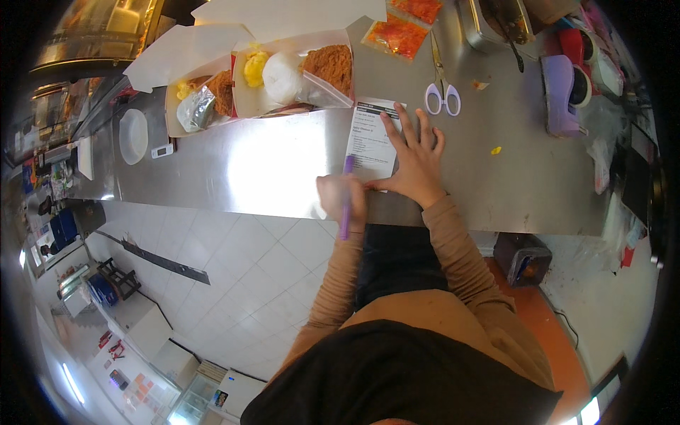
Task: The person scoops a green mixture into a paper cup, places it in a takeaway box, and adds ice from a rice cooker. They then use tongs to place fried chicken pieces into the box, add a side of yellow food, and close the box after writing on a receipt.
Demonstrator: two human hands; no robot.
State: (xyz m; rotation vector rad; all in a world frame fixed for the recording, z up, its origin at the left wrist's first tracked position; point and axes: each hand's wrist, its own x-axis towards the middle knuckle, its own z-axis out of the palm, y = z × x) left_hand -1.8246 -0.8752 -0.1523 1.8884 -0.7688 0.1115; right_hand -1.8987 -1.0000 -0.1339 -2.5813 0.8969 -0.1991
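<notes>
My left hand [343,198] is closed around a purple pen [346,221], slightly blurred. The pen's upper end meets the lower left edge of a printed paper slip [369,139]; whether it touches the paper I cannot tell. Spread flat, my right hand [416,154] presses on the slip's right side, thumb at its lower edge. Beyond the slip stands an open box [244,99] with a round white wrapped item [282,78], something yellow and a piece of fried chicken [330,67]. A second open box [172,106] beside it holds fried food and a foil packet [197,110].
Scissors [443,98] with pale purple handles lie right of the slip. Red-orange food packets [397,35] and a metal container [489,28] are farther back. A purple tape dispenser [561,99] stands at the right. On the left are a white lid [133,137] and a small digital device [163,151].
</notes>
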